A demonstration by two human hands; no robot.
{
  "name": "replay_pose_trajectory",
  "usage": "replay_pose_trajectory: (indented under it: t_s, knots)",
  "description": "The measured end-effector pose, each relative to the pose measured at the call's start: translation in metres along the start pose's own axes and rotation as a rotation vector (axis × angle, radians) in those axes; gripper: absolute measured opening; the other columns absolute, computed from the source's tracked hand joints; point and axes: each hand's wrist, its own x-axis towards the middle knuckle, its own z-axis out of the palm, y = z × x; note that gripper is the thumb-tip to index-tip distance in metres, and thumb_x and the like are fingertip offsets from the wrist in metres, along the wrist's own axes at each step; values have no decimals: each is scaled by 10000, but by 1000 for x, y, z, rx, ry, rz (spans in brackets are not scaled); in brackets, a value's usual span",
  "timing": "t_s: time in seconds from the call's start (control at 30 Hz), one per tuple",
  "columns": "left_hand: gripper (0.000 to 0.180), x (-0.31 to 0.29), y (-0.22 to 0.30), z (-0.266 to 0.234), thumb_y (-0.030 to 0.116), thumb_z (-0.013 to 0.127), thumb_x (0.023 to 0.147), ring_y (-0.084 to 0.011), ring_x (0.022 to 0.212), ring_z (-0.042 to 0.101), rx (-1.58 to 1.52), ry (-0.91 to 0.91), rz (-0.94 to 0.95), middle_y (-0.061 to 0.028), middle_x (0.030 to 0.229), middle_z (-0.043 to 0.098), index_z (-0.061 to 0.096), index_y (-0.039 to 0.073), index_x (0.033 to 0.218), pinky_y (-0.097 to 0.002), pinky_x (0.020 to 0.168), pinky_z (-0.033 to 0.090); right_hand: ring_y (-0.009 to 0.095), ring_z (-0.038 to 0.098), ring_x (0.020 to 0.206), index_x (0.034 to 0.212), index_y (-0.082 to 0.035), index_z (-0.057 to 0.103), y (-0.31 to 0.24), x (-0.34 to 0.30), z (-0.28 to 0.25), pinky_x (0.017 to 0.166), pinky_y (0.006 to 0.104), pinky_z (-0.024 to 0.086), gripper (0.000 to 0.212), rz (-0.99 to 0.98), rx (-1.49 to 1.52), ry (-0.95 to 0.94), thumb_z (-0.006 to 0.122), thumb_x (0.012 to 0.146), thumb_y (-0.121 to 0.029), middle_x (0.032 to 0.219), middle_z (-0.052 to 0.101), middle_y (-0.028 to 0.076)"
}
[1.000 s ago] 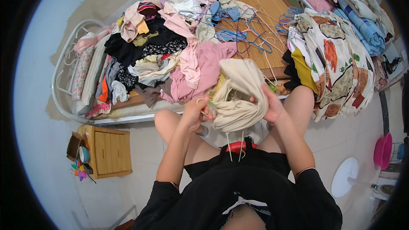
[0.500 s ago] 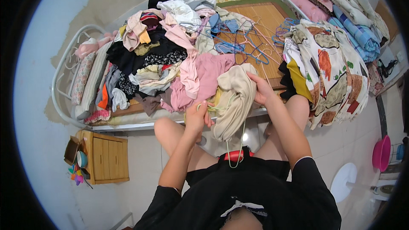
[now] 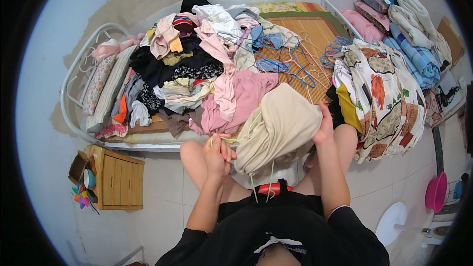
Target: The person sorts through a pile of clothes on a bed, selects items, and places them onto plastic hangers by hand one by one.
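Note:
Over my lap hangs a beige garment (image 3: 283,123), its cloth spread wider on the right and gathered into folds below. My right hand (image 3: 325,124) grips its right edge, fingers partly behind the cloth. At the garment's left side my left hand (image 3: 218,155) is closed on a thin light green clothes hanger (image 3: 229,140). Parts of the hanger are hidden by the cloth; thin green lengths also dangle beneath the garment. A pink garment (image 3: 244,93) lies on the bed just beyond my hands.
A mixed clothes pile (image 3: 182,64) covers the bed's left half. Blue and pink hangers (image 3: 295,64) lie on the bamboo mat (image 3: 320,27). To the right sits a patterned cloth bundle (image 3: 379,98). A wooden cabinet (image 3: 120,180) stands at left, a pink basin (image 3: 436,192) at far right.
My right hand has moved right and down, drawing the beige garment wider and flatter. My left hand has shifted slightly left and down, still holding the hanger.

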Motion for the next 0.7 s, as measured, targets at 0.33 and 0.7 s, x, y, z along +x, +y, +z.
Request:
replay_pose_trajectory:
  t_s: [0.33,0.7]
  knots:
    - [276,20,27,28,237,366,957,-177,485,488,-1,225,585,-54,544,442,466,-9,880,-335,569,471,317,425,1188,1300,-36,366,-9,-59,12,1014,467,309,520,-4,2,-197,478,879,-320,1311,424,150]
    - [253,39,58,50,257,340,961,-200,608,523,-213,69,703,-61,589,452,444,27,931,-413,738,483,307,465,1158,1334,11,281,23,-98,-20,968,426,380,821,245,-118,-352,692,628,-77,1298,422,181]
